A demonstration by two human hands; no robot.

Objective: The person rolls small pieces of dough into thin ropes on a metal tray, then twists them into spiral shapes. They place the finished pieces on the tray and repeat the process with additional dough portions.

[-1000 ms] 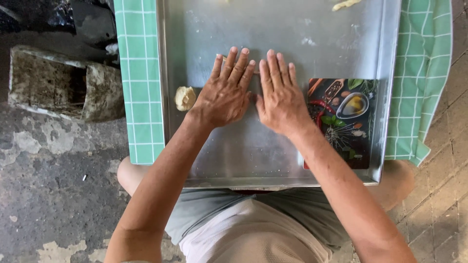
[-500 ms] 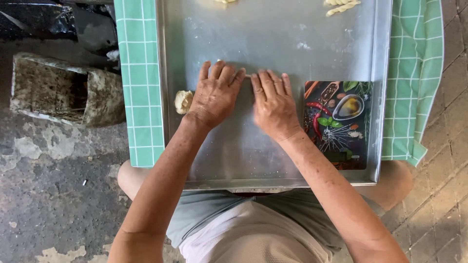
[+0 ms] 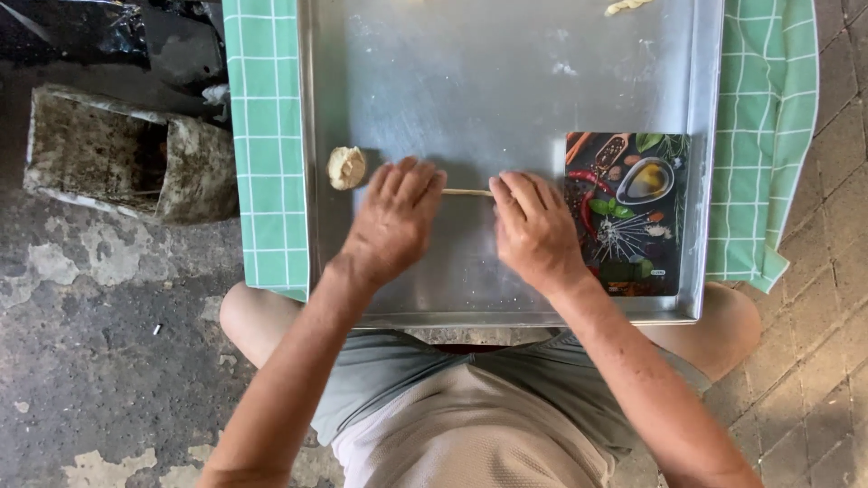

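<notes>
Pale dough is being rolled into a thin rope [image 3: 467,192] on the steel tray [image 3: 506,90], left hand [image 3: 393,221] and right hand [image 3: 533,230] pressing flat on its ends; next calls for even outward rolling, I judge.

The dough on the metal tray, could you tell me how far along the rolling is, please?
Done: a shaped piece lies at the tray's far edge. In hand: left hand and right hand press a thin dough strand. Left: one dough ball beside the left hand.
</notes>
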